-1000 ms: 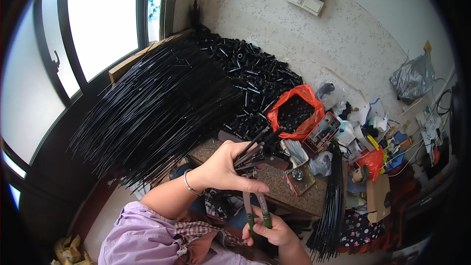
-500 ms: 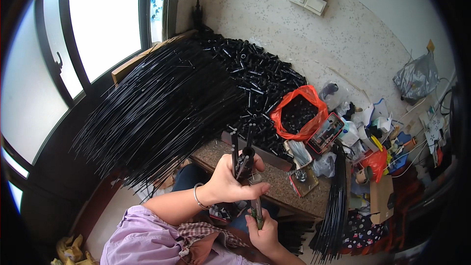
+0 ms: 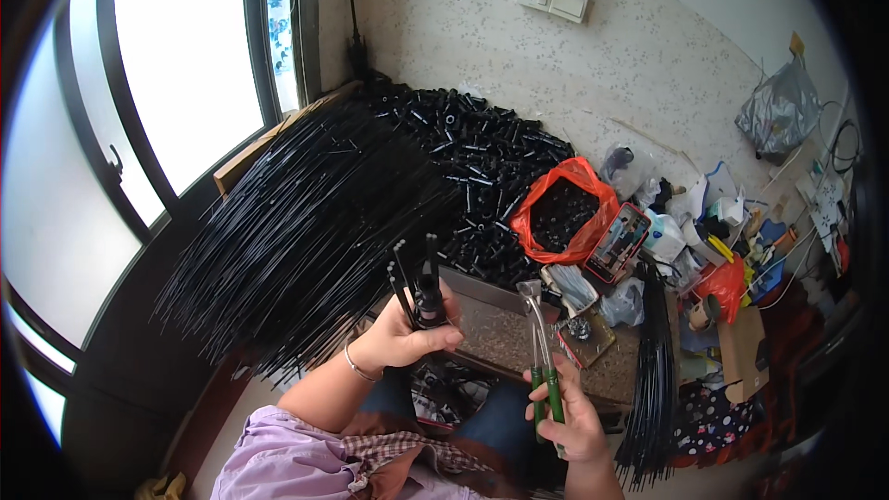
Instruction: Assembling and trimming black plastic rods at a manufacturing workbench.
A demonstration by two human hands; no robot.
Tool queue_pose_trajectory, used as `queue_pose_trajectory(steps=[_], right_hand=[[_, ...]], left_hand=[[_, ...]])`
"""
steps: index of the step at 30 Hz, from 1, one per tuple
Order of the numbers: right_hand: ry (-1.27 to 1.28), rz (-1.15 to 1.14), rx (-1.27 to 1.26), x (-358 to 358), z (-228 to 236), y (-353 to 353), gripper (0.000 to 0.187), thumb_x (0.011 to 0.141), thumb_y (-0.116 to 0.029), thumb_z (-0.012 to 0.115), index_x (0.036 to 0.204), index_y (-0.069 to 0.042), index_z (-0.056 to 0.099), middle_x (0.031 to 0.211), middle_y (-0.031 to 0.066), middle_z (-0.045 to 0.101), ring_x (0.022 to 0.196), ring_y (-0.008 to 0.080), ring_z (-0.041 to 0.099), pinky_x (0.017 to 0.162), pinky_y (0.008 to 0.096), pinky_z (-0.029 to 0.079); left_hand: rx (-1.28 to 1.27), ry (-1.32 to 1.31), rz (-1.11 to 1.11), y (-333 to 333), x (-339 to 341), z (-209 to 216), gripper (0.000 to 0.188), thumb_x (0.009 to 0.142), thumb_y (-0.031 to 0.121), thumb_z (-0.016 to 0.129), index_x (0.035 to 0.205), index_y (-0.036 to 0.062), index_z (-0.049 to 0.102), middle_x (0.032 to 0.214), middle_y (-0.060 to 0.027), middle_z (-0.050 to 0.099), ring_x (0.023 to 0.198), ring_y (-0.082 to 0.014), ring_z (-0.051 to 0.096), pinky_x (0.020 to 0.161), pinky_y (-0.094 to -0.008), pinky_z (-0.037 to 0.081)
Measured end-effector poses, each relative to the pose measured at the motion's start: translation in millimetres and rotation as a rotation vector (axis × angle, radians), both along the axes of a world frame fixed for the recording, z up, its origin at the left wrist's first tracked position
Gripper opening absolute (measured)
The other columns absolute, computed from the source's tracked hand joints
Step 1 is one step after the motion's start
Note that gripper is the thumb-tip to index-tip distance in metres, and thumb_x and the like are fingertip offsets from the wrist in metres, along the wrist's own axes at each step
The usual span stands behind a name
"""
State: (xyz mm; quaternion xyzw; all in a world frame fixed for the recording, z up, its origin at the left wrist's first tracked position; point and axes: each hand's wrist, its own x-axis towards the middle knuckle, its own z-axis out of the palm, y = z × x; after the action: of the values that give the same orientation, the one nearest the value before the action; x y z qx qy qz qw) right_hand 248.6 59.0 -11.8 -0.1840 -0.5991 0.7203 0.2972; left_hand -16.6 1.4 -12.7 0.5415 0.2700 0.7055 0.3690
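Observation:
My left hand (image 3: 407,343) is closed round a black cylindrical part (image 3: 428,301) and several thin black rods (image 3: 398,268), whose ends stick up above the fingers. Farther right, my right hand (image 3: 572,415) grips long pliers (image 3: 553,391) by their green handles. Their metal jaws point away from me, over the bench, apart from the black part. Left of my hands lies a big heap of long thin black rods (image 3: 296,213). Behind it spreads a pile of short black tubular parts (image 3: 495,148).
A red plastic bag (image 3: 600,178) of small black pieces stands at the pile's right edge, beside a phone (image 3: 619,241). A speckled bench top (image 3: 482,338) lies beneath. Another rod bundle (image 3: 653,361) hangs at right, near an open cardboard box (image 3: 745,352) and clutter.
The pliers have come away from the black part and moved right with my right hand. My left hand, still holding the part and rods, has shifted slightly left.

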Motion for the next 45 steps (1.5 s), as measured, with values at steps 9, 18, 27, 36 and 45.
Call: queue_pose_trajectory(steps=[9, 18, 27, 36, 45], right_hand=[[-0.616, -0.490, 1.891, -2, 36, 1, 0.013, 0.062, -0.018, 0.068, 0.072, -0.012, 0.063, 0.101, -0.0055, 0.056, 0.109, 0.0312, 0.041, 0.097, 0.0499, 0.019], [-0.217, 0.138, 0.813, 8, 20, 17, 0.021, 0.079, -0.010, 0.062, 0.088, 0.009, 0.061, 0.107, 0.0229, 0.057, 0.077, 0.0289, 0.064, 0.065, 0.0336, 0.052], [-0.243, 0.588, -0.215, -22, -31, -12, 0.034, 0.078, -0.014, 0.066, 0.103, -0.001, 0.048, 0.075, 0.0155, 0.060, 0.055, 0.0190, 0.058, 0.050, 0.0292, 0.047], [-0.271, 0.503, -0.372, -5, -8, -15, 0.029, 0.077, -0.007, 0.063, 0.103, 0.003, 0.053, 0.079, 0.0111, 0.062, 0.063, 0.0185, 0.060, 0.059, 0.0286, 0.048], [-0.380, -0.259, 0.869, -34, -20, -12, 0.039, 0.073, -0.004, 0.062, 0.109, 0.002, 0.046, 0.078, 0.0111, 0.059, 0.066, 0.0198, 0.060, 0.060, 0.0303, 0.047]], left_hand=[[-0.175, 0.051, -0.055, 0, 10, -9, 0.034, 0.077, 0.029, 0.070, 0.087, 0.0028, 0.052, 0.069, 0.0014, 0.052, 0.058, -0.0056, 0.051, 0.054, -0.0199, 0.042], [-0.107, -0.014, 0.025, -4, 12, 2, 0.051, 0.076, 0.041, 0.068, 0.102, 0.0020, 0.049, 0.075, 0.0014, 0.049, 0.062, -0.0054, 0.050, 0.056, -0.0197, 0.042], [-0.181, -0.031, 0.060, 7, 36, 18, 0.047, 0.078, 0.033, 0.066, 0.106, -0.0001, 0.049, 0.069, 0.0037, 0.048, 0.059, -0.0036, 0.043, 0.054, -0.0180, 0.035], [-0.111, -0.130, 0.067, 0, 26, 25, 0.023, 0.076, 0.009, 0.066, 0.093, 0.0004, 0.055, 0.068, 0.0020, 0.054, 0.060, -0.0045, 0.050, 0.057, -0.0190, 0.040], [-0.159, 0.167, 0.191, -5, 24, 28, 0.051, 0.058, 0.018, 0.085, 0.096, 0.0017, 0.055, 0.079, 0.0038, 0.055, 0.072, -0.0026, 0.047, 0.064, -0.0186, 0.041]])
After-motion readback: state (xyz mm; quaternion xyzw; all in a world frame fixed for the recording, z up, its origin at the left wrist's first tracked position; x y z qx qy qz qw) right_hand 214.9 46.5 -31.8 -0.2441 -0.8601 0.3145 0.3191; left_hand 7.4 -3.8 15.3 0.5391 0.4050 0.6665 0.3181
